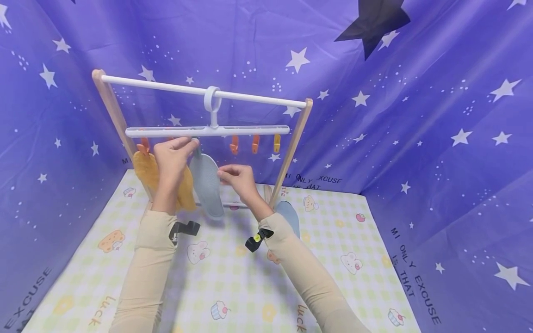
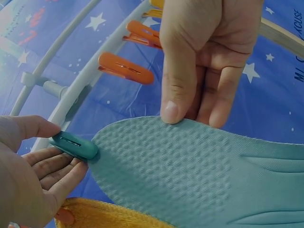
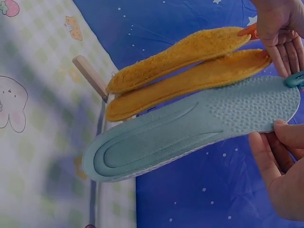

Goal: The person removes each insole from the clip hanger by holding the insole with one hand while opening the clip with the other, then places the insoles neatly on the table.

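Observation:
A light blue insole (image 1: 207,185) with a dimpled front hangs by its upper end from a teal clip (image 2: 75,146) below the white hanger (image 1: 250,131). My left hand (image 1: 171,162) pinches that clip between thumb and fingers. With thumb and fingertips my right hand (image 1: 239,179) pinches the insole's side edge, close to the clipped end. Two fuzzy yellow insoles (image 3: 185,92) hang beside it on the left, partly behind my left hand in the head view. An orange clip (image 3: 248,31) grips one of them.
Two orange clips (image 1: 234,144) and a yellow clip (image 1: 276,143) dangle from the hanger's right half. The hanger hooks over the white rod (image 1: 158,85) of a rack with wooden posts (image 1: 291,155). Another light blue insole (image 1: 288,215) is near the right post, partly behind my right sleeve.

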`<state>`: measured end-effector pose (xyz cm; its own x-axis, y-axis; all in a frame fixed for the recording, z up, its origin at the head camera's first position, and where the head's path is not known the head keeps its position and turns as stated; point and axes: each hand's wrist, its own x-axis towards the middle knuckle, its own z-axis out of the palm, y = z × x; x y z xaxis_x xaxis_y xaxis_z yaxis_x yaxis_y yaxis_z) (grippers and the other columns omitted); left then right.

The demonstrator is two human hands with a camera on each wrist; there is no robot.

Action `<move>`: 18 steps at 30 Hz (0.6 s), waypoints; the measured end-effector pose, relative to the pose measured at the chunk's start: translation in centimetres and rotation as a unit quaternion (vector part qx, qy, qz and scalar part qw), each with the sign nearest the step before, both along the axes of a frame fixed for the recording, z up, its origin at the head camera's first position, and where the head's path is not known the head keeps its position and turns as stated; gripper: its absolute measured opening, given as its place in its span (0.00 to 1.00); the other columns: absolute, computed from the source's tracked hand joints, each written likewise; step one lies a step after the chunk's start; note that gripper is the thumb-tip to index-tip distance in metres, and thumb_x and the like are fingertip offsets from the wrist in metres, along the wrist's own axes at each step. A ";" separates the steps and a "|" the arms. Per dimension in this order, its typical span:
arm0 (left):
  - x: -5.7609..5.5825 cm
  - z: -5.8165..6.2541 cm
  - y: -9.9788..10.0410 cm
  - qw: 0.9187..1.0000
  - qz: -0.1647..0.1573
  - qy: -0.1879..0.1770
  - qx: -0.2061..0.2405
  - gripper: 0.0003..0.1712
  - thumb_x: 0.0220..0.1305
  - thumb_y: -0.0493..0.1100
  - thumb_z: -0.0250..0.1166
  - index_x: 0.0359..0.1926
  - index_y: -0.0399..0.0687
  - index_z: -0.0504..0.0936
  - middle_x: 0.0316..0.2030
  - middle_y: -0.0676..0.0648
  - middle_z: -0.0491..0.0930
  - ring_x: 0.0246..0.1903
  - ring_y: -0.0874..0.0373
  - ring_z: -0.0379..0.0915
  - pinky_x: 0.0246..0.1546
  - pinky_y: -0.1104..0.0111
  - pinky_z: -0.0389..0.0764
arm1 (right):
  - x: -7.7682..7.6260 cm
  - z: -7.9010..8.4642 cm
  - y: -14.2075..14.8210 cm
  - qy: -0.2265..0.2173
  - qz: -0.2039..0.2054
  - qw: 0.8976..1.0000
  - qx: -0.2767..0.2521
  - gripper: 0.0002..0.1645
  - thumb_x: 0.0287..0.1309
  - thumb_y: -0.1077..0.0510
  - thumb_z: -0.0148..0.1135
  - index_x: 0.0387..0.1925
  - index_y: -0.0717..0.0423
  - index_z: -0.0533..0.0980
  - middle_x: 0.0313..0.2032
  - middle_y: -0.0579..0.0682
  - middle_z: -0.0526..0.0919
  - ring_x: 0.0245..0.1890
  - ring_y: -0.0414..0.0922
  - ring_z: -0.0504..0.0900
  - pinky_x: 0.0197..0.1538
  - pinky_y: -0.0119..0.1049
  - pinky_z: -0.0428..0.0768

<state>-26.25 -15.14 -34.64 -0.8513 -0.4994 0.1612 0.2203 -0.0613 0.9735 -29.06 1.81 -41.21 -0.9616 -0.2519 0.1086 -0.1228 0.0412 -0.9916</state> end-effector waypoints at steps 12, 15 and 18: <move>-0.2 -0.1 -0.1 1.000 -0.011 0.009 0.015 0.19 0.57 0.32 0.72 0.49 0.23 0.83 0.19 0.69 0.83 0.28 0.72 0.83 0.39 0.78 0.87 | -0.2 0.0 1.2 -0.010 -0.014 1.000 -0.011 0.13 0.60 0.70 0.68 0.45 0.76 0.82 0.43 0.70 0.87 0.28 0.36 0.85 0.42 0.38 0.90; -0.2 -0.1 -0.1 1.000 -0.009 0.009 0.015 0.19 0.57 0.32 0.73 0.49 0.23 0.83 0.20 0.67 0.84 0.29 0.72 0.83 0.39 0.77 0.87 | -0.3 0.0 1.9 -0.013 -0.020 1.000 -0.017 0.13 0.61 0.70 0.68 0.45 0.76 0.82 0.44 0.71 0.87 0.28 0.39 0.86 0.43 0.39 0.90; -0.2 -0.2 -0.1 1.000 -0.005 0.002 0.006 0.19 0.57 0.33 0.74 0.48 0.26 0.85 0.25 0.63 0.88 0.30 0.72 0.84 0.42 0.75 0.87 | -0.2 0.0 2.6 -0.018 -0.027 0.999 -0.020 0.13 0.61 0.69 0.68 0.45 0.75 0.82 0.43 0.70 0.87 0.29 0.39 0.86 0.43 0.39 0.90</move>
